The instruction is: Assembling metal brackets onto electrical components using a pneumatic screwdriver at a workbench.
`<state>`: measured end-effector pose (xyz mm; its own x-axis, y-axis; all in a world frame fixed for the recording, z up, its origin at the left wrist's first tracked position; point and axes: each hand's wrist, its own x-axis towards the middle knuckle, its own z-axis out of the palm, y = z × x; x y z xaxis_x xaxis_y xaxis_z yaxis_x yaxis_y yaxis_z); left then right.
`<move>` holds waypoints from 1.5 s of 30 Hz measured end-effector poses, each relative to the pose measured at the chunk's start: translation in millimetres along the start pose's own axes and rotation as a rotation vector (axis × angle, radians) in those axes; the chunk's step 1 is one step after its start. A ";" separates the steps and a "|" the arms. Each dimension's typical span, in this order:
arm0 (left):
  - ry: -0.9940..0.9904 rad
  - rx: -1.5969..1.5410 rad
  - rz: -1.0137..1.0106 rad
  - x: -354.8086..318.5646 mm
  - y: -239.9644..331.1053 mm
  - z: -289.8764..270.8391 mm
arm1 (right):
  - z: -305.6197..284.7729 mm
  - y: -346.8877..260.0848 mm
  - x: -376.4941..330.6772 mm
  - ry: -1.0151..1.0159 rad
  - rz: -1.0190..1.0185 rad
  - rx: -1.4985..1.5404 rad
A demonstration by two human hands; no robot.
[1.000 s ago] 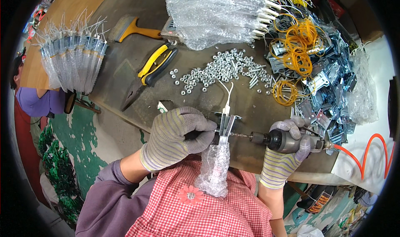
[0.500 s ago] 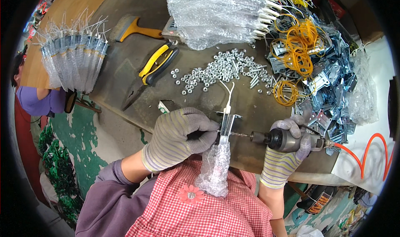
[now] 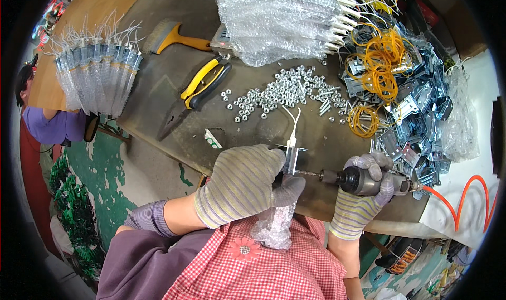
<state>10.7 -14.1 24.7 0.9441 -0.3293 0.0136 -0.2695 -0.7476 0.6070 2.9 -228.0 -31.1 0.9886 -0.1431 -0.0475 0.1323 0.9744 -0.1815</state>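
In my left hand (image 3: 242, 184), gloved in grey and yellow stripes, is a bubble-wrapped part (image 3: 274, 229), thumb and fingers closed round its upper end. A metal bracket (image 3: 291, 158) and two white wires (image 3: 292, 122) stick out beyond the fingers. My gloved right hand (image 3: 363, 194) grips a dark air screwdriver (image 3: 359, 180) with an orange hose (image 3: 457, 205) at its rear. The tool's thin bit (image 3: 310, 173) points left and its tip meets the bracket's side. My fingers hide whatever fastener sits there.
Loose nuts and screws (image 3: 287, 89) lie ahead, by yellow-handled pliers (image 3: 197, 86) and a brush (image 3: 179, 38). Wrapped parts (image 3: 279, 23) are stacked at the back, others (image 3: 97, 76) at left. Rubber bands (image 3: 382, 81) and brackets (image 3: 416, 110) heap at right. A person (image 3: 50, 123) is far left.
My left hand has shifted right, and its fingers now wrap over the part just below the bracket instead of pinching beside it. The screwdriver is nearly where it was. The view has shifted slightly.
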 end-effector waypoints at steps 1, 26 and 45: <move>-0.001 0.018 0.004 0.1 0.3 -0.7 | 2.1 0.9 0.7 -0.002 0.001 0.002; 0.175 0.676 0.205 32.4 -73.5 -40.2 | -1.6 -10.2 0.1 0.017 -0.117 -0.297; 0.069 0.185 0.235 -11.8 -47.5 8.1 | 3.6 -1.0 1.3 0.048 -0.041 -0.310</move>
<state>10.8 20.6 -10.8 0.8606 -0.4707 0.1945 -0.5063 -0.7497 0.4260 4.4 -228.5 -27.5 0.9773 -0.1965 -0.0794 0.1363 0.8696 -0.4746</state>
